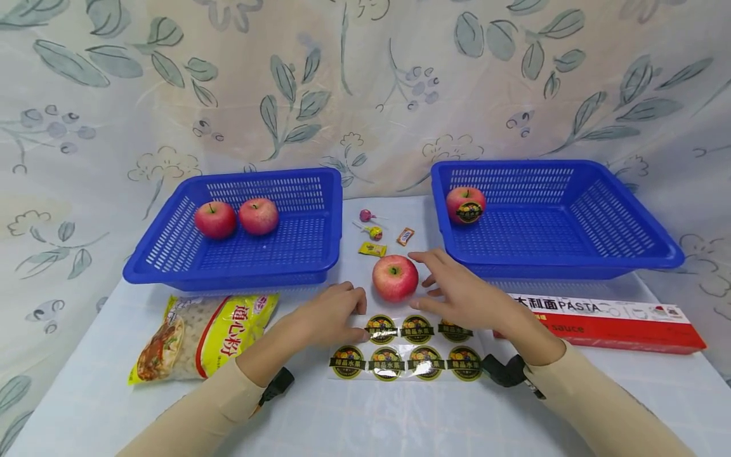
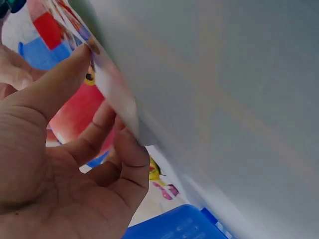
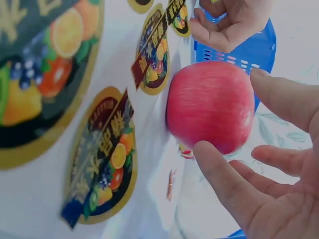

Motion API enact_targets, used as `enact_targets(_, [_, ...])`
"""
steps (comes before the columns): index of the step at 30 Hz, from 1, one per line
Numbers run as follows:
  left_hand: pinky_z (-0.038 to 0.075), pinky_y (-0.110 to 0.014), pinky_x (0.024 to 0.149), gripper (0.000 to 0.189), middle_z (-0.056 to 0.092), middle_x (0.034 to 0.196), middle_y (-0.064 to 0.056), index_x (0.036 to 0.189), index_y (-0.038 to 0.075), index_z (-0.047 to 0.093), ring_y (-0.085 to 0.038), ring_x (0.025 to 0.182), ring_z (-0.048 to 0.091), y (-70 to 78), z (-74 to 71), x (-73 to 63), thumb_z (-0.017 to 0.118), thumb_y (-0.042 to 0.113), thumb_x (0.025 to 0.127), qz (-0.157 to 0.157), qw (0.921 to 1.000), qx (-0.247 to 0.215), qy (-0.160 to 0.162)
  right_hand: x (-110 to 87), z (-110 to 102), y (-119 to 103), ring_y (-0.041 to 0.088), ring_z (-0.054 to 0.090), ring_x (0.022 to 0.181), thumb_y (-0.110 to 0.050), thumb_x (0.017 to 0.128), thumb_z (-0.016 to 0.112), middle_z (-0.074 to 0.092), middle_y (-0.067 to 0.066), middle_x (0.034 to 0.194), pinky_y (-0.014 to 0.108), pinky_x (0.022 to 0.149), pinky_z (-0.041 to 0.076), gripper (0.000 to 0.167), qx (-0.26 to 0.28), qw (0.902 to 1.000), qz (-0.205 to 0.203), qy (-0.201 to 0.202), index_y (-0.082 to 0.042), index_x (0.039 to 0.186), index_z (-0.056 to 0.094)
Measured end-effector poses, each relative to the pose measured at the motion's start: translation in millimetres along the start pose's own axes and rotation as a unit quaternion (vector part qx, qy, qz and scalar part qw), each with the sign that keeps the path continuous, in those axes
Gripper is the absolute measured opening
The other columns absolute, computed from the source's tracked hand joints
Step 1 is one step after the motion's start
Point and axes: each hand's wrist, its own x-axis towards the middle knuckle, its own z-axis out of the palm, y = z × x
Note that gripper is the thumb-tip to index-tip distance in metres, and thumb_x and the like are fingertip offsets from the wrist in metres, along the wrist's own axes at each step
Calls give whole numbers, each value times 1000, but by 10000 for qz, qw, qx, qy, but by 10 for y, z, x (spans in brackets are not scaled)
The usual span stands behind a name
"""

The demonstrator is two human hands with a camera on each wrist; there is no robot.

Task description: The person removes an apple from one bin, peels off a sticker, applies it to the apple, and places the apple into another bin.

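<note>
Just beyond the sticker sheet, a single red apple is standing stem-up on the tabletop. It is looking firm, probably weighing a fair bit for its size, and its smooth, shiny skin may be offering little friction; a knock could be leaving a bruise. Cupping it around its widest part, thumb opposite fingers, is seeming the surest hold.

Beyond the sheet's right half, the right hand is hovering open beside the apple, fingers spreading; whether any fingertip is touching the skin, one cannot tell. At the sheet's left edge, the left hand is resting with loosely bent fingers, its thumb lying over the sheet and apparently gripping nothing. The sheet is looking thin, light and flexible, so its edges are inviting a gentle pinch.

Its round labels are carrying gold 精品水果 lettering across a fruit picture. Beyond the sheet to the right, an apple in the right basket is wearing a matching label. Left of the sheet, a yellow bag is showing 通心粉; right of it, a red-and-white box is reading 大利面, PASTA and "sauce", the arm hiding some print.
</note>
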Motion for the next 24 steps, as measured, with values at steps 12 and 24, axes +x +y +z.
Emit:
enact_targets(12, [42, -27, 66, 25, 54, 80, 3, 101, 14, 57, -11, 72, 48, -38, 16, -34, 79, 24, 92, 592, 9974, -380, 161, -28, 186, -217, 6, 61, 79, -14, 93, 77, 63, 4, 104, 24, 71, 55, 31, -697, 9899, -1209, 263, -7, 120, 64])
enact_targets(24, [45, -25, 69, 24, 53, 82, 9, 102, 18, 58, -7, 75, 50, -71, -1, -107, 78, 27, 93, 1148, 9914, -616, 113, 104, 359, -257, 3, 56, 76, -16, 93, 77, 62, -8, 93, 21, 71, 51, 10, -646, 9871, -1457, -173, -15, 100, 69])
